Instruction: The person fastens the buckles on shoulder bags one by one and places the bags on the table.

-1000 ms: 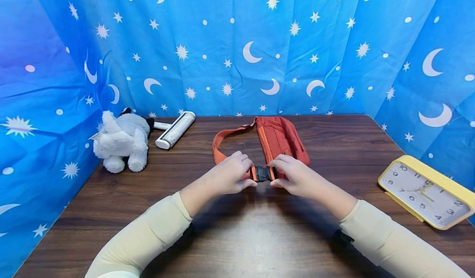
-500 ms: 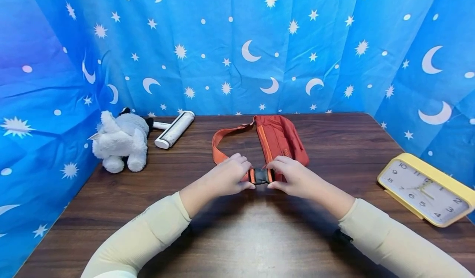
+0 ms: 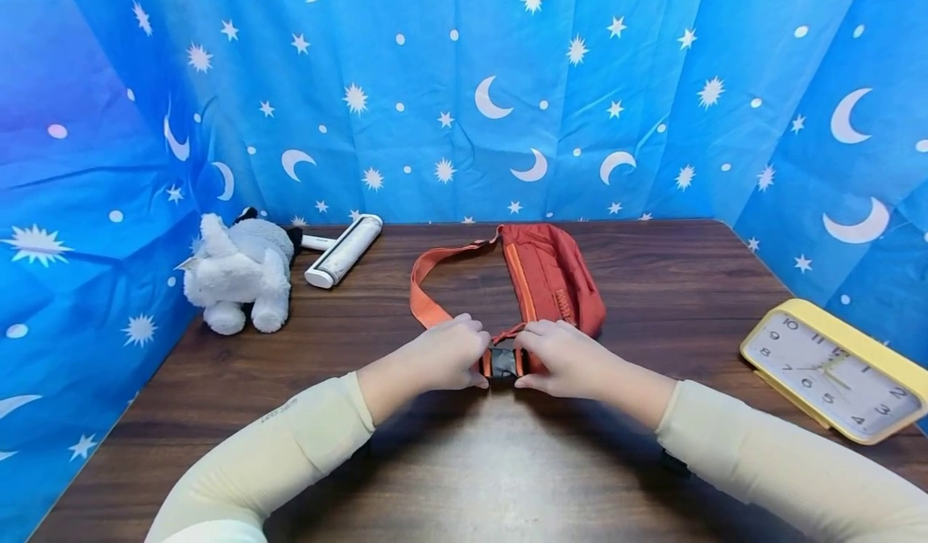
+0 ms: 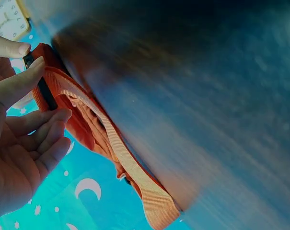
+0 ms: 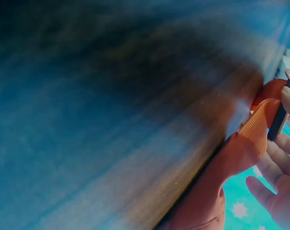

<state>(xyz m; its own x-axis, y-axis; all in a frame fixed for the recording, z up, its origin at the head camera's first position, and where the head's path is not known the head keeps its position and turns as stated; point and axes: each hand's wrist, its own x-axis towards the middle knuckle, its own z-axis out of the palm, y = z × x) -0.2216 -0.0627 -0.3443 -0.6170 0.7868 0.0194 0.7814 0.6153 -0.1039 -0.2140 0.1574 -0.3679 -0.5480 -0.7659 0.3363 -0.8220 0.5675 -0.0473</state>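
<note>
An orange-red waist bag (image 3: pixel 554 277) lies on the table, its webbing strap (image 3: pixel 428 281) looping out to the left. At the near side, a black buckle (image 3: pixel 503 362) on the strap shows with its two halves together. My left hand (image 3: pixel 451 355) pinches the buckle's left end between thumb and fingers. On the opposite end, my right hand (image 3: pixel 569 359) pinches in the same way. The left wrist view shows the thumb and fingertips at the black buckle edge (image 4: pixel 48 93), with orange webbing (image 4: pixel 113 129) trailing from it. In the right wrist view, fingers hold the buckle's dark edge (image 5: pixel 278 120).
A grey-and-white plush toy (image 3: pixel 242 277) stands at the left of the wooden table (image 3: pixel 464 478). Beside it lies a white lint roller (image 3: pixel 344 251). A yellow clock (image 3: pixel 834 370) is at the right edge. Blue cloth with moons and stars (image 3: pixel 406 68) hangs around the table.
Both hands have drawn the joined buckle a little nearer to me and slightly left. More of the bag's front shows beyond the right hand. The grip on each end stays.
</note>
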